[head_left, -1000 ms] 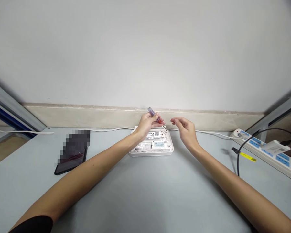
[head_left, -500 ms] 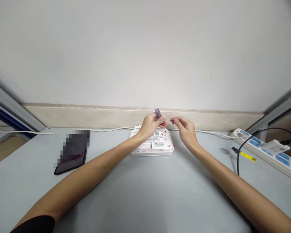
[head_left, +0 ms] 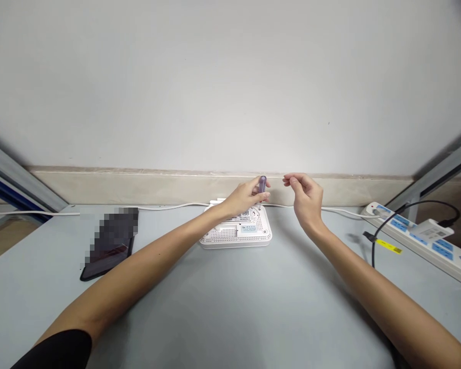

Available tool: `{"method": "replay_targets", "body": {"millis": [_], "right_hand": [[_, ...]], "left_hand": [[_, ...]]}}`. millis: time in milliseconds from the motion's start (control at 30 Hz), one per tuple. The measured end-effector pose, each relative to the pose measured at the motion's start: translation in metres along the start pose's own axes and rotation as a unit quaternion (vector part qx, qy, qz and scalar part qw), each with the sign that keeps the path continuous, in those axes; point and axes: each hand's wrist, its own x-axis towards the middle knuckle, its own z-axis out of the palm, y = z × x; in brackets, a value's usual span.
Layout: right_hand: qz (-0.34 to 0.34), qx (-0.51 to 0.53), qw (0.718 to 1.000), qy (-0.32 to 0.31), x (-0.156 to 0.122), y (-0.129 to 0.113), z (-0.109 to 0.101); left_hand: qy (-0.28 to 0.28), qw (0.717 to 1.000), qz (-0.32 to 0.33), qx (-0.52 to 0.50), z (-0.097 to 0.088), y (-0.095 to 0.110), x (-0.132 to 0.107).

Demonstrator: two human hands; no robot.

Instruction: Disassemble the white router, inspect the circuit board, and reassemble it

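Observation:
A white router (head_left: 236, 230) lies upside down on the grey table (head_left: 230, 307), its vented underside and labels facing up. My left hand (head_left: 244, 199) is closed round a small screwdriver (head_left: 262, 185) with a clear purple handle, held nearly upright with its tip on the router's far right corner. My right hand (head_left: 306, 197) hovers just right of the screwdriver, raised, with its fingertips pinched together; what they hold, if anything, is too small to see.
A dark phone (head_left: 109, 246) lies at the left. A white power strip (head_left: 426, 241) with blue sockets, a plugged adapter and a black cable (head_left: 372, 246) sits at the right. A white cord (head_left: 165, 207) runs along the back wall.
My left hand has tilted the screwdriver from slanting to nearly upright and shifted it right over the router's corner. My right hand has risen and moved right.

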Motion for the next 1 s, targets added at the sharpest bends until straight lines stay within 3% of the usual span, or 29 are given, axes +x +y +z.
{"method": "replay_targets", "body": {"millis": [100, 200, 333, 433, 567, 667, 767, 900, 1000], "right_hand": [[-0.042, -0.019, 0.999, 0.002, -0.003, -0.006, 0.0], [-0.116, -0.047, 0.991, -0.056, -0.007, -0.016, 0.0], [-0.173, -0.09, 0.97, -0.147, -0.003, -0.023, 0.005], [-0.15, -0.133, 0.963, -0.182, 0.011, -0.02, 0.01], [-0.094, -0.19, 0.963, -0.166, 0.028, -0.015, 0.013], [-0.054, -0.179, 0.953, -0.238, 0.031, -0.02, 0.013], [-0.045, -0.218, 0.922, -0.316, 0.029, -0.03, 0.014], [-0.059, -0.285, 0.855, -0.428, 0.029, -0.046, 0.016], [-0.079, -0.335, 0.831, -0.437, 0.029, -0.052, 0.017]], "left_hand": [[-0.032, 0.998, 0.004, 0.054, 0.001, 0.006, -0.002], [-0.045, 0.991, 0.024, 0.127, 0.0, 0.011, -0.009], [0.01, 0.96, 0.032, 0.278, -0.005, 0.015, -0.037], [0.045, 0.934, 0.022, 0.354, -0.009, 0.012, -0.064], [0.052, 0.917, -0.016, 0.394, -0.012, -0.002, -0.086], [0.048, 0.915, -0.031, 0.4, -0.013, -0.011, -0.09], [0.049, 0.911, -0.032, 0.408, -0.012, -0.016, -0.091], [0.062, 0.908, -0.016, 0.413, -0.011, -0.02, -0.094], [0.07, 0.907, 0.003, 0.415, -0.011, -0.021, -0.096]]}}
